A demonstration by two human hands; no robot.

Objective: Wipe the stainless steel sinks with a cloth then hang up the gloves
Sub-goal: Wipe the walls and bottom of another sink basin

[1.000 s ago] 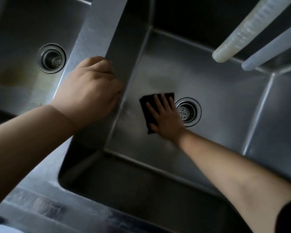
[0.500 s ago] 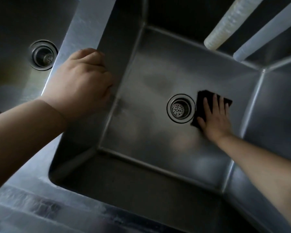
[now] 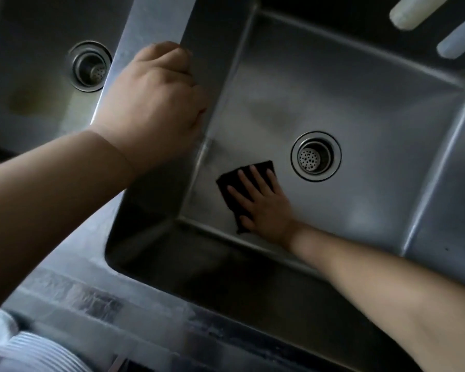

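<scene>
Pressing a dark cloth flat under straight, spread fingers, the right hand worked the floor of the right sink near its front-left corner, just left of the drain. Half a second earlier the cloth had lain on the drain's far side, toward the right wall, and a second earlier beside the drain's left edge, so the strokes had swept across the basin floor and back. The left hand stayed braced on the divider between the basins, fingers curled over its edge. By this view the left sink, with a brownish stain, appeared still unwiped. Two pale, tube-like objects hung at the top right edge; whether they were the gloves could not be told.
</scene>
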